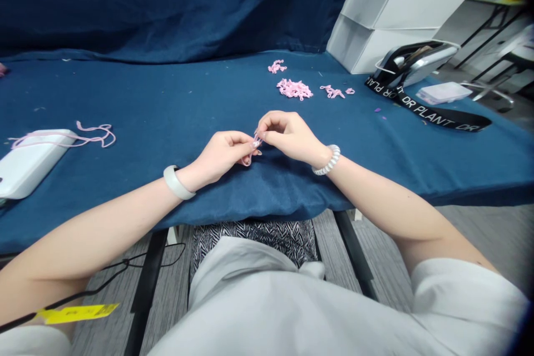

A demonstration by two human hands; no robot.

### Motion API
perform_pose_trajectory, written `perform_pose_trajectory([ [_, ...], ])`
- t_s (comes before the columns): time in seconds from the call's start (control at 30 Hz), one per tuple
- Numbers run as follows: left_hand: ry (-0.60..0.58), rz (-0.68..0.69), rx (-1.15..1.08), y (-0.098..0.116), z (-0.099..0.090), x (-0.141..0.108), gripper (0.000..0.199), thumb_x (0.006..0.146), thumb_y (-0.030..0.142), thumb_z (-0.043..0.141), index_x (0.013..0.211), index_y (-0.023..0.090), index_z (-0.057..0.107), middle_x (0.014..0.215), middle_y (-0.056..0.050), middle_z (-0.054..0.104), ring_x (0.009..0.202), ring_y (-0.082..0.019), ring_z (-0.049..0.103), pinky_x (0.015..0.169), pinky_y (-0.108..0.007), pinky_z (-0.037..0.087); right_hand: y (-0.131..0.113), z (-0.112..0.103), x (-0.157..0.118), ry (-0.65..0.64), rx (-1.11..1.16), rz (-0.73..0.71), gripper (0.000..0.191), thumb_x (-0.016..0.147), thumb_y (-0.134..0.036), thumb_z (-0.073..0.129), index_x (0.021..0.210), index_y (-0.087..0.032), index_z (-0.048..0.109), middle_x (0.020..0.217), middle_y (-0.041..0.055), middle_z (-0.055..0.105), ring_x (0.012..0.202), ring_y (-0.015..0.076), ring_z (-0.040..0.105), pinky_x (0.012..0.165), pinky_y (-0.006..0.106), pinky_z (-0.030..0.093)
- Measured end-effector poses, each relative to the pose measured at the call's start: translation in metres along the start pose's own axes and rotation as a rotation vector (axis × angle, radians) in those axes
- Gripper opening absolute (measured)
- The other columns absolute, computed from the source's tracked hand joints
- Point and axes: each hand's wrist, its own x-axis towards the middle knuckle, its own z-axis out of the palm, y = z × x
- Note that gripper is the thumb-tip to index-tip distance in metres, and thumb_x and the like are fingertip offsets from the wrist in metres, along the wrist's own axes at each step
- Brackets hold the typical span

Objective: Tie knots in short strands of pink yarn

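A thin pink cord (247,162) is pinched between my two hands, close to the table's front edge. My left hand (223,156) is closed on it, and a small loop hangs below the fingers. Fingertips of my right hand (292,134) meet the left ones and pinch the same cord from the other side. The exact form of the cord between the fingers is partly hidden. Beyond my hands lies a pile of small pink cord pieces (294,89). Smaller groups of pink pieces lie behind it (277,66) and to its right (332,92).
On the left, a long pink cord (95,136) trails over a white box-shaped object (35,158). At the right lie a bag with a black lettered strap (442,115) and a flat clear case (444,93). White boxes (387,16) stand behind. Blue cloth (167,105) covers the table.
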Motion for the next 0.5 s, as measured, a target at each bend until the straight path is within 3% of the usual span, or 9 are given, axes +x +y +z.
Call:
perform_pose_trajectory([
  [0.17, 0.008, -0.009, -0.015, 0.0004, 0.0008, 0.0002, 0.030, 0.068, 0.036, 0.080, 0.075, 0.009, 0.068, 0.069, -0.004, 0.068, 0.051, -0.005, 0.055, 0.052, -0.018, 0.047, -0.0031, -0.0010, 0.0008, -0.016, 0.107, 0.049, 0.006, 0.071, -0.017, 0.060, 0.073, -0.012, 0.063, 0.077, 0.0040, 0.065, 0.071, 0.0124, 0.059, 0.071, 0.027, 0.048],
  [0.3, 0.023, -0.027, -0.049, 0.0019, 0.0017, -0.0002, 0.032, 0.066, 0.037, 0.081, 0.076, 0.009, 0.067, 0.069, -0.004, 0.068, 0.050, -0.005, 0.055, 0.052, -0.019, 0.048, -0.0025, -0.0047, 0.0039, -0.012, 0.151, 0.078, 0.015, 0.077, -0.025, 0.063, 0.079, -0.011, 0.066, 0.081, 0.0053, 0.069, 0.075, 0.0124, 0.060, 0.074, 0.027, 0.048],
  [0.5, 0.017, -0.025, -0.105, 0.0015, 0.0002, -0.0006, 0.032, 0.064, 0.035, 0.083, 0.074, 0.010, 0.067, 0.068, -0.003, 0.067, 0.051, -0.005, 0.055, 0.052, -0.018, 0.049, 0.0035, -0.0077, 0.0055, -0.147, 0.080, 0.086, 0.025, 0.080, -0.035, 0.065, 0.079, -0.010, 0.068, 0.077, 0.0060, 0.068, 0.071, 0.0121, 0.058, 0.069, 0.026, 0.046],
])
